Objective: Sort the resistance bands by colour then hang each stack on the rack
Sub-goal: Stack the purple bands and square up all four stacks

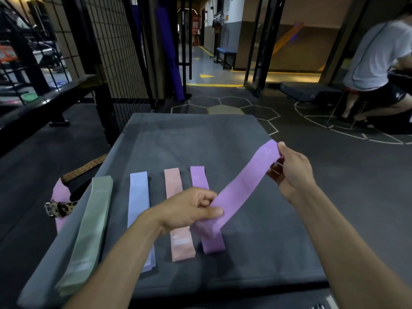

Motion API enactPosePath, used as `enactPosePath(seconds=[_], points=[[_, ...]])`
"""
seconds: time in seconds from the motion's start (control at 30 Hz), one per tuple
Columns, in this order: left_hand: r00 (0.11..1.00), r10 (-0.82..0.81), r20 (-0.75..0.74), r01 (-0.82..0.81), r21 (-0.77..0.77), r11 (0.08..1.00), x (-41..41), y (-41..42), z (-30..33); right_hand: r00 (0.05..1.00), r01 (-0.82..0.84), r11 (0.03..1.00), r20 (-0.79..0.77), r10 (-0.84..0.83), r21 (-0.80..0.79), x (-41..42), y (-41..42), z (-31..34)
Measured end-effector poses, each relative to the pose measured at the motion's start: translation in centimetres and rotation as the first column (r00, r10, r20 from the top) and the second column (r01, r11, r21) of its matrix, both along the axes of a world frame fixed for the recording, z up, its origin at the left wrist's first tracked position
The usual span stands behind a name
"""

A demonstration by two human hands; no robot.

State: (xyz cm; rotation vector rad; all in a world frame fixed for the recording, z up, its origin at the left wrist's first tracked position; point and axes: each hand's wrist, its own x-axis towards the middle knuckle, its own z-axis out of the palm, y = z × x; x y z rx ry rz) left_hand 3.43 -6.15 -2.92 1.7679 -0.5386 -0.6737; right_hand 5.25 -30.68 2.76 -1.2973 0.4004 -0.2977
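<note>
On the far left, off the edge of the grey padded platform (256,219), a tan perforated leather belt (85,167) and a leopard-print strap with a metal buckle (59,208) lie on the dark floor beside a pink-purple band (59,195).

On the platform, four flat stacks lie side by side, each with its long axis running from me away toward the far edge. First comes the sage green stack of elastic bands (89,228), leaning slightly left at its near end. Next is the pale blue stack (138,201), then the salmon pink stack (176,219), then the lilac purple stack (211,244), partly hidden under my left hand.

My left hand (189,210) pinches the near end of a single lilac purple elastic band (243,181) between thumb and curled fingers, above the purple stack. The band stretches up and away diagonally, its long axis pointing to the far right, with the printed end high. My right hand (289,170) grips that far end, fingers curled round it, held in the air over the platform's right side.
</note>
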Motion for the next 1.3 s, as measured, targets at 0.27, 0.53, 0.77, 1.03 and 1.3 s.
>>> enactPosePath(seconds=[0.27, 0.53, 0.77, 1.03, 1.3], points=[[0.984, 0.156, -0.091, -0.148, 0.085, 0.985, -0.6, 3.4, -1.1, 0.986, 0.126, 0.973, -0.135, -0.101, 0.193, 1.6, -1.0, -3.6], [0.957, 0.284, -0.049, -0.251, 0.340, 0.906, -0.6, 5.1, -1.4, 0.982, 0.101, 0.993, -0.156, -0.108, -0.053, 3.7, -1.4, -6.8], [0.962, 0.274, -0.010, -0.241, 0.446, 0.862, -0.6, 5.3, -1.2, 0.992, 0.073, 0.952, -0.074, -0.098, -0.296, 5.9, -0.7, -7.9], [0.981, 0.195, -0.022, -0.164, 0.454, 0.876, -0.6, 2.6, -0.8, 0.995, -0.046, 0.809, 0.043, 0.087, -0.586, 11.0, 1.8, -5.7], [0.999, 0.033, 0.037, -0.047, 0.508, 0.860, 1.4, 0.9, -1.0, 0.939, -0.261, 0.597, -0.055, 0.340, -0.758, 18.2, 7.0, -8.8]])
